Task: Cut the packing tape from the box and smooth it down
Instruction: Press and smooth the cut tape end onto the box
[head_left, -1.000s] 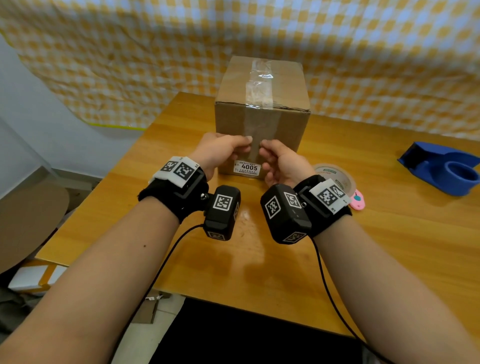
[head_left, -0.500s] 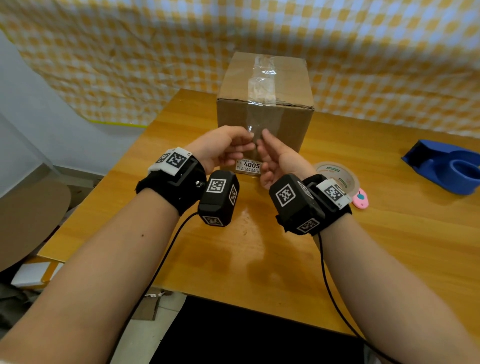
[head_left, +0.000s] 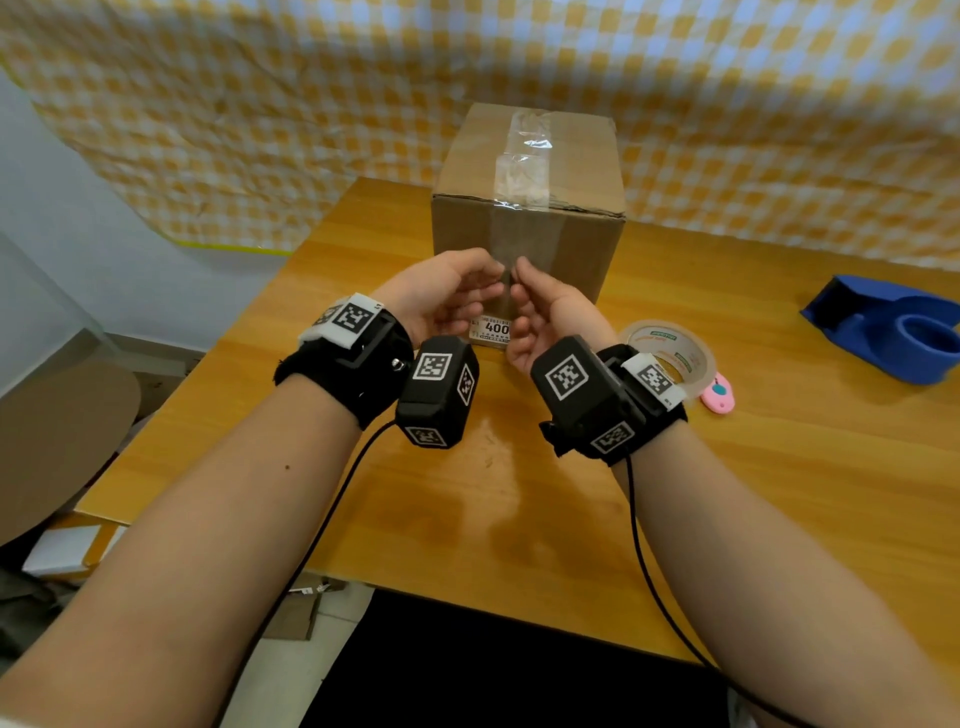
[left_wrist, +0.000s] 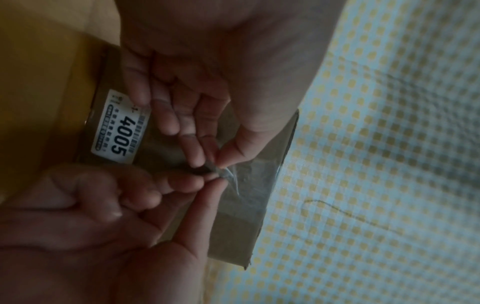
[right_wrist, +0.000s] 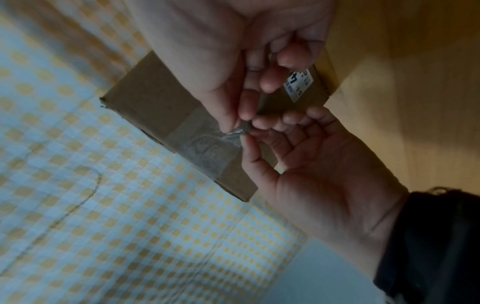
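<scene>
A brown cardboard box stands on the wooden table, a white label reading 4005 low on its front. Clear packing tape runs wrinkled over the top and down the front face. My left hand and right hand meet in front of that face, and each pinches the tape's loose end between thumb and forefinger. The left wrist view shows the left hand below the right hand, with creased tape beyond them. The right wrist view shows the same pinch on the tape.
A roll of tape lies right of the box, partly behind my right wrist, with a small pink cutter beside it. A blue tape dispenser sits at the far right. A yellow checked cloth hangs behind the table.
Both hands have risen a little along the box front, away from the label, and their fingertips have drawn together on the tape end.
</scene>
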